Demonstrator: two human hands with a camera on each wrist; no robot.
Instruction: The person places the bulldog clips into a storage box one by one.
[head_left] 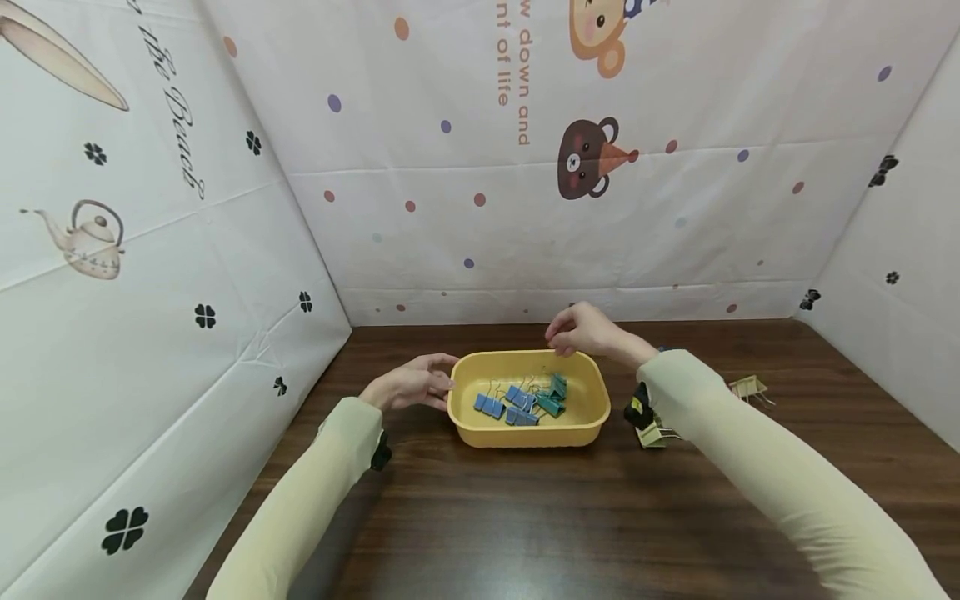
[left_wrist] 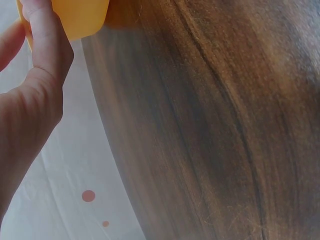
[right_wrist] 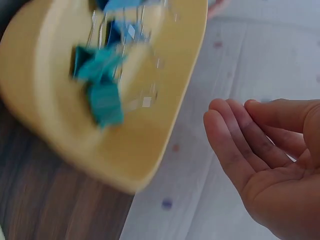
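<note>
A yellow plastic basin stands on the table with blue binder clips and green binder clips lying inside, their wire handles sticking up. At its left end my left hand holds the rim; in the left wrist view the basin's edge runs between thumb and fingers. My right hand is raised over the back right of the rim. Its fingers are loosely bent with the thumb near them, and nothing shows between them.
Yellow binder clips lie on the dark wooden table right of the basin, partly behind my right sleeve. White printed sheets hang as walls at the back and both sides.
</note>
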